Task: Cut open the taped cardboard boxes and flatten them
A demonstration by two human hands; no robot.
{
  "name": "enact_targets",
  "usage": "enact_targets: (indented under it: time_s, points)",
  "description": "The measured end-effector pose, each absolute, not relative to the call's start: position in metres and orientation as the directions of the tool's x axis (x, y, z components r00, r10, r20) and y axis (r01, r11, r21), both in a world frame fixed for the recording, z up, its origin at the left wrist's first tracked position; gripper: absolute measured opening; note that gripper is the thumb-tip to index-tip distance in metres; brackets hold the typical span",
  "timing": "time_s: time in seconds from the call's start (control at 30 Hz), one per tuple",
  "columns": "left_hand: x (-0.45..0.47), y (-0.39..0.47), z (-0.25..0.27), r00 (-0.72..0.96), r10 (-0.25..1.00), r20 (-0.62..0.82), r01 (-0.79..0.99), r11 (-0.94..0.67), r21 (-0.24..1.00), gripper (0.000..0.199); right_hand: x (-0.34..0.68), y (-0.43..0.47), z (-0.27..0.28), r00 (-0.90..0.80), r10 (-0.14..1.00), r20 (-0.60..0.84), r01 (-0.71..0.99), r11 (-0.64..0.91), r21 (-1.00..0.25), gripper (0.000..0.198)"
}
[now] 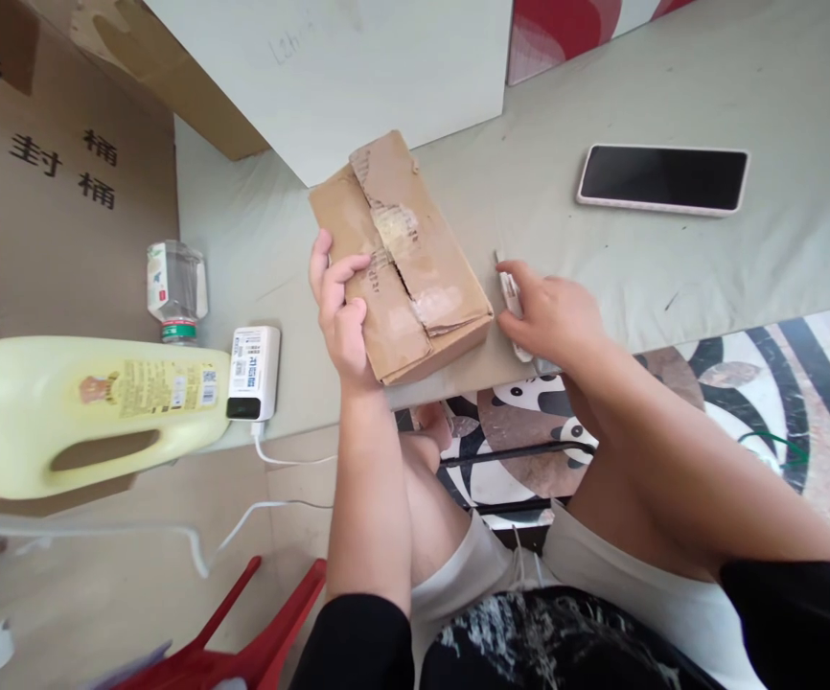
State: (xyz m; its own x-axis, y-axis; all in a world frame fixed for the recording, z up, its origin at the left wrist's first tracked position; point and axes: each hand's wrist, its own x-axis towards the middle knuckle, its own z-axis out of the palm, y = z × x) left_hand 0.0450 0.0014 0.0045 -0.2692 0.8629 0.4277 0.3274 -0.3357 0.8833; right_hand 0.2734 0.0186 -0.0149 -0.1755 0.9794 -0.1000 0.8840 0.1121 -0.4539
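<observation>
A small brown cardboard box lies at an angle on the cloth-covered table, its top flaps meeting at a torn, taped seam. My left hand grips the box's left side, fingertips bent over the top. Just right of the box, my right hand has its thumb and fingers closed around a slim white utility knife. The knife's narrow tip points away from me, apart from the box. Part of its handle is hidden by the hand.
A phone lies at the right. Behind the box stands a white box. On the left are a large yellow jug, a clear plastic bottle, a white power bank with a cable, and a large carton.
</observation>
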Motion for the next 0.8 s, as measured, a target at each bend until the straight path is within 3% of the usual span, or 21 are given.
enact_targets:
  time_s: [0.07,0.17,0.27,0.33,0.47,0.63,0.8]
  points:
    - [0.052,0.000,0.003,-0.305,0.850,0.430,0.318,-0.334,0.887,0.029,0.279,0.022,-0.011,-0.138,0.986,-0.095,0.764,0.045,-0.644,0.059]
    - [0.060,0.000,-0.004,-0.308,0.840,0.446,0.364,-0.329,0.871,0.034,0.285,0.022,-0.006,-0.040,0.998,0.041,0.307,0.051,-0.950,0.043]
    - [0.061,0.003,-0.014,-0.255,0.832,0.493,0.383,-0.381,0.842,0.043,0.285,0.022,-0.001,0.091,0.974,0.208,-0.186,0.222,-0.957,0.030]
    - [0.059,0.005,-0.020,-0.219,0.829,0.515,0.366,-0.420,0.831,0.050,0.285,0.025,0.000,0.142,0.949,0.281,-0.337,0.314,-0.888,0.027]
    - [0.059,0.006,-0.024,-0.155,0.817,0.555,0.343,-0.483,0.806,0.065,0.284,0.033,-0.005,0.233,0.929,0.287,-0.240,0.341,-0.909,0.016]
    - [0.069,0.004,-0.023,-0.160,0.805,0.572,0.388,-0.481,0.786,0.071,0.275,0.030,0.006,0.250,0.844,0.475,-0.091,0.509,-0.856,0.019]
    - [0.072,0.001,-0.023,-0.182,0.791,0.584,0.298,-0.521,0.800,0.065,0.268,0.021,0.031,0.155,0.779,0.608,-0.203,0.627,-0.752,0.024]
